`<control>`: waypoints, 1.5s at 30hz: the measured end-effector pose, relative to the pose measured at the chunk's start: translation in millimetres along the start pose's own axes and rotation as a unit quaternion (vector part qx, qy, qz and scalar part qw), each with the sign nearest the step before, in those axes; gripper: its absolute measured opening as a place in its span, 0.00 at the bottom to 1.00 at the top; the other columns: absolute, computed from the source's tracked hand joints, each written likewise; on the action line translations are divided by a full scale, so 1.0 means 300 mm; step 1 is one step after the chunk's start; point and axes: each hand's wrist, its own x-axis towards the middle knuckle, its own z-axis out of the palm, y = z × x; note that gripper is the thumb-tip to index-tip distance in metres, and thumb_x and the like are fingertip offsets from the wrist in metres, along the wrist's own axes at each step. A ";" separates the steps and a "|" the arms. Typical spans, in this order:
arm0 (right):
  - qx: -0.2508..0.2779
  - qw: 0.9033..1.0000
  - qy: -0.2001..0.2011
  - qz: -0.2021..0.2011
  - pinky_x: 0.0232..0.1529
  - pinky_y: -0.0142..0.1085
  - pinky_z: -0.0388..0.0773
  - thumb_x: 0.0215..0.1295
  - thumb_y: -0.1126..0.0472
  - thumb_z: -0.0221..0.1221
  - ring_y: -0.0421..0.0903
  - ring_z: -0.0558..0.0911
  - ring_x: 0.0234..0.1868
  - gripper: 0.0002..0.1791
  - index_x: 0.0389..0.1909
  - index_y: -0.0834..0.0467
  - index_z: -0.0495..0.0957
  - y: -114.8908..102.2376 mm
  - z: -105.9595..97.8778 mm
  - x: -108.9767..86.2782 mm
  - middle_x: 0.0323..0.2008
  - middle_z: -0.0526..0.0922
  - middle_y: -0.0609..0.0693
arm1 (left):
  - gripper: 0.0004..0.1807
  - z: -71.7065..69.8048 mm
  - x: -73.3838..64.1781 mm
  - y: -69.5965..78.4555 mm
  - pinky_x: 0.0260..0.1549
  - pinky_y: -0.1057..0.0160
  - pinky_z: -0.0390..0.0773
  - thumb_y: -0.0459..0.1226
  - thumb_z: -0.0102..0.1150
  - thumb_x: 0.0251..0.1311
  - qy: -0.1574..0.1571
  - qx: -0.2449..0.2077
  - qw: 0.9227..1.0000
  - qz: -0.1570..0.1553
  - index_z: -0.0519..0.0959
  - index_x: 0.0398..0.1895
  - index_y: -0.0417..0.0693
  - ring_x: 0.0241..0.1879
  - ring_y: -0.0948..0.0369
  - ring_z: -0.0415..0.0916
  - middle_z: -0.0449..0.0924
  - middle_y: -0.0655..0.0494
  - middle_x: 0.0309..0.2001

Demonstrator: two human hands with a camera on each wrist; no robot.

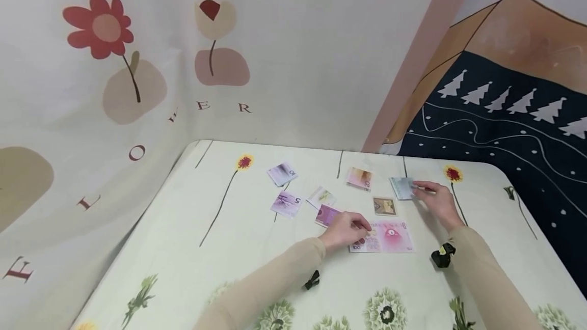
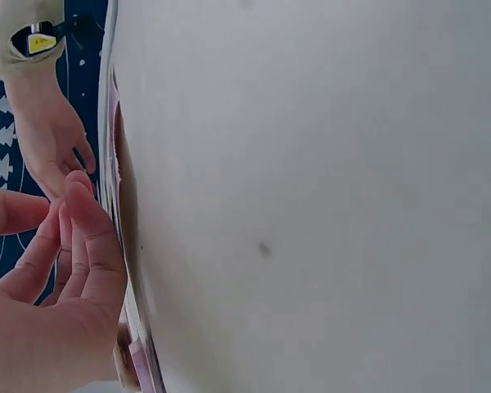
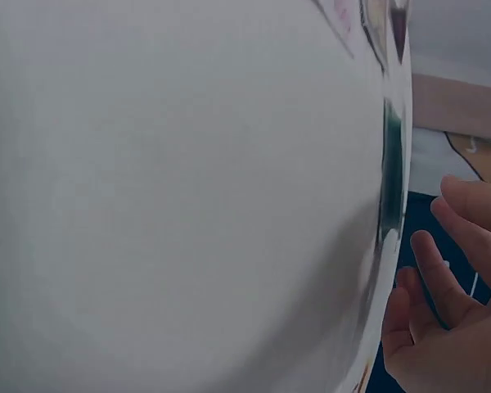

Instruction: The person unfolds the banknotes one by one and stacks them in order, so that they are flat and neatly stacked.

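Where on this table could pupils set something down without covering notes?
Bare room lies between the purple 5 note and the table's left edge, and between the right sleeve and right edge. Crowded: around the left hand and pink note.

In my head view, soft, even light keeps the counter [image 1: 192, 264] bright, with a faint shadow beside the right sleeve [image 1: 481, 279]; print on the notes [image 1: 396, 237] looks soft. Both wrist views reach me dimmer and greyer: the left shows a blurred smudge [image 2: 264, 248], the right a diffuse shadow and bowed counter edge.
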 end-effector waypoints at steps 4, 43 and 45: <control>-0.015 1.000 -0.001 0.003 0.57 0.54 0.65 0.71 0.56 0.54 0.62 0.66 0.59 0.24 0.62 0.67 0.71 0.025 0.009 0.013 0.63 0.67 0.68 | 0.06 0.023 0.002 0.010 0.21 0.69 0.77 0.25 0.58 0.57 0.000 -0.004 1.000 -0.009 0.82 0.35 0.38 0.21 0.63 0.77 0.78 0.55 0.24; -0.040 0.999 -0.011 -0.006 0.52 0.52 0.68 0.65 0.63 0.58 0.60 0.69 0.50 0.23 0.59 0.69 0.73 0.054 0.025 0.049 0.56 0.69 0.69 | 0.21 0.167 0.310 0.106 0.43 0.68 0.76 0.32 0.61 0.55 0.103 0.008 0.994 -0.032 0.78 0.55 0.46 0.45 0.60 0.78 0.79 0.49 0.51; -0.041 0.999 -0.009 -0.006 0.51 0.51 0.68 0.65 0.64 0.58 0.60 0.69 0.50 0.23 0.59 0.69 0.73 0.053 0.024 0.051 0.56 0.70 0.68 | 0.22 0.172 0.320 0.105 0.42 0.69 0.75 0.32 0.62 0.56 0.101 0.035 0.994 -0.035 0.78 0.56 0.46 0.39 0.63 0.77 0.79 0.49 0.52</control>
